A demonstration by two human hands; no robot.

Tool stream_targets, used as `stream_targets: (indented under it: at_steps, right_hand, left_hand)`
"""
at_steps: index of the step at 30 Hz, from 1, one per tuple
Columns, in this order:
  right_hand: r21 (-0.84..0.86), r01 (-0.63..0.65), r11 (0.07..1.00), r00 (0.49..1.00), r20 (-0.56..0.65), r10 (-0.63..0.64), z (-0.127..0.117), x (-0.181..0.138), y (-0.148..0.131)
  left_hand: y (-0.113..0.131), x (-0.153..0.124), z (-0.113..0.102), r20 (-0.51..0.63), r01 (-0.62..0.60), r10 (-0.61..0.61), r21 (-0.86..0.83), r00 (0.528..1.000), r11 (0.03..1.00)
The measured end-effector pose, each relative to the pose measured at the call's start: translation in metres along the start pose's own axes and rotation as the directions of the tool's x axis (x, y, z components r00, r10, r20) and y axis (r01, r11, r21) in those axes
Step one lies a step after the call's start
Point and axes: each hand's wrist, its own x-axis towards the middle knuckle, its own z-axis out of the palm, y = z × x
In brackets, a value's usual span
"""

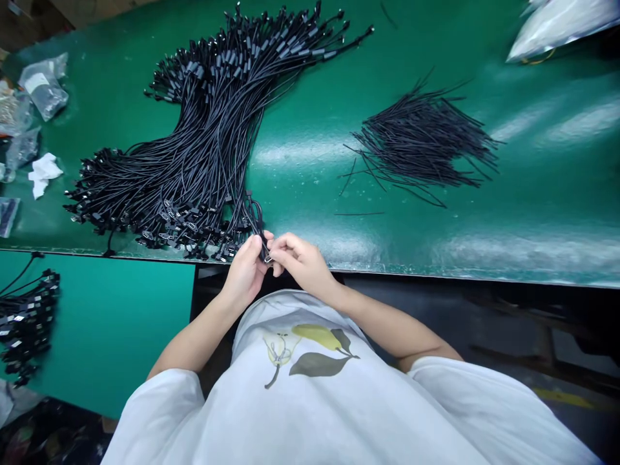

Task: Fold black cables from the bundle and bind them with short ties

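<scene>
At the table's front edge, my left hand [245, 271] is closed around a looped black cable [256, 219], its thumb on top. Beside it my right hand [305, 263] pinches at the cable's end, where a small shiny metal part shows between the fingertips. The fingers partly hide that end, so I cannot tell its exact shape. Directly beyond my hands spreads a large heap of black cables [208, 142] with plugs at both ends. A loose pile of thin, straight black strips [426, 139] lies farther right.
The green table [300, 168] carries clear plastic bags [46, 87] and a crumpled white tissue [44, 173] at left. A white bag [564, 29] lies at far right. On a lower green surface [126, 323] sits another cable bundle [29, 320].
</scene>
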Motion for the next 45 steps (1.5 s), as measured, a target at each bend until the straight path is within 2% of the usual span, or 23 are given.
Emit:
stream_targets:
  at_steps: [2,3,5,7,9,11,13,16,19,25,27,29,31,32,33,34,35,36,37,39,41,43,45]
  right_hand:
    - [0.102,-0.052,0.993,0.998,0.031,0.049,0.003,-0.002,0.002]
    - [0.057,-0.029,0.998,0.998,0.061,0.026,0.002,-0.004,0.002]
    - [-0.198,0.123,0.972,0.99,0.099,-0.105,-0.004,-0.006,-0.001]
    - [-0.508,0.331,0.795,0.943,0.151,-0.297,-0.017,-0.003,-0.008]
    - [-0.689,0.508,0.518,0.85,0.302,-0.431,-0.033,0.005,-0.017]
    - [-0.72,0.637,0.275,0.756,0.515,-0.404,-0.045,0.015,-0.022]
    - [-0.681,0.718,0.144,0.691,0.672,-0.267,-0.052,0.021,-0.022]
    - [-0.603,0.793,0.089,0.609,0.779,-0.147,-0.055,0.02,-0.016]
    - [-0.58,0.814,0.034,0.576,0.797,-0.181,-0.056,0.01,-0.015]
    - [-0.64,0.766,0.061,0.643,0.758,-0.11,-0.06,-0.007,-0.017]
    - [-0.658,0.749,0.077,0.662,0.741,-0.108,-0.062,-0.012,-0.016]
    - [-0.712,0.689,0.136,0.723,0.687,-0.067,-0.064,-0.016,-0.015]
    - [-0.778,0.577,0.25,0.795,0.605,0.045,-0.066,-0.019,-0.014]
    - [-0.796,0.517,0.315,0.811,0.573,0.115,-0.068,-0.021,-0.013]
    - [-0.801,0.467,0.375,0.812,0.556,0.178,-0.07,-0.021,-0.013]
    - [-0.798,0.433,0.42,0.802,0.553,0.225,-0.072,-0.022,-0.013]
    - [-0.793,0.419,0.443,0.79,0.558,0.252,-0.074,-0.023,-0.013]
    - [-0.791,0.425,0.44,0.784,0.565,0.258,-0.076,-0.024,-0.013]
    - [-0.792,0.448,0.416,0.785,0.571,0.24,-0.078,-0.024,-0.013]
    - [-0.783,0.524,0.335,0.792,0.592,0.147,-0.082,-0.025,-0.012]
    - [-0.761,0.591,0.268,0.781,0.622,0.045,-0.085,-0.025,-0.01]
    - [-0.756,0.602,0.257,0.779,0.626,0.018,-0.088,-0.023,-0.008]
    - [-0.76,0.576,0.303,0.782,0.62,0.069,-0.094,-0.018,-0.01]
  left_hand:
    - [0.001,-0.001,-0.001,0.006,-0.018,0.018,0.013,1.0,1.0]
    - [0.001,-0.001,-0.001,-0.003,-0.027,0.027,0.013,1.0,1.0]
    - [0.002,-0.002,-0.003,-0.024,-0.031,0.031,0.021,0.999,0.999]
    - [0.002,-0.003,-0.005,-0.018,-0.03,0.032,0.077,0.999,0.997]
    - [0.001,-0.006,-0.009,0.052,-0.027,0.017,0.199,0.998,0.98]
    - [0.001,-0.009,-0.014,0.147,-0.032,-0.024,0.371,0.989,0.928]
    - [0.002,-0.014,-0.019,0.227,-0.03,-0.115,0.55,0.967,0.835]
    - [0.009,-0.02,-0.023,0.323,-0.067,-0.263,0.736,0.909,0.674]
    - [0.015,-0.021,-0.021,0.412,-0.129,-0.342,0.777,0.845,0.617]
    - [0.009,-0.015,-0.014,0.373,0.06,-0.463,0.724,0.804,0.687]
    - [0.006,-0.014,-0.012,0.395,-0.005,-0.46,0.763,0.795,0.647]
    - [0.002,-0.013,-0.012,0.418,-0.192,-0.394,0.846,0.818,0.498]
    - [-0.004,-0.012,-0.014,0.456,-0.409,-0.262,0.887,0.851,0.214]
    - [-0.008,-0.012,-0.015,0.489,-0.487,-0.199,0.871,0.85,0.062]
    - [-0.011,-0.011,-0.015,0.526,-0.54,-0.155,0.839,0.836,-0.063]
    - [-0.013,-0.01,-0.015,0.559,-0.575,-0.14,0.806,0.818,-0.142]
    - [-0.014,-0.009,-0.013,0.576,-0.594,-0.147,0.787,0.804,-0.168]
    - [-0.014,-0.008,-0.011,0.575,-0.597,-0.168,0.79,0.8,-0.141]
    - [-0.013,-0.006,-0.008,0.562,-0.583,-0.199,0.809,0.803,-0.069]
    - [-0.008,-0.003,0.0,0.506,-0.485,-0.289,0.862,0.812,0.147]
    - [-0.005,0.002,0.007,0.455,-0.331,-0.389,0.878,0.801,0.344]
    - [-0.006,0.007,0.012,0.423,-0.21,-0.443,0.866,0.79,0.453]
    - [-0.011,0.011,0.012,0.395,-0.143,-0.451,0.857,0.8,0.495]
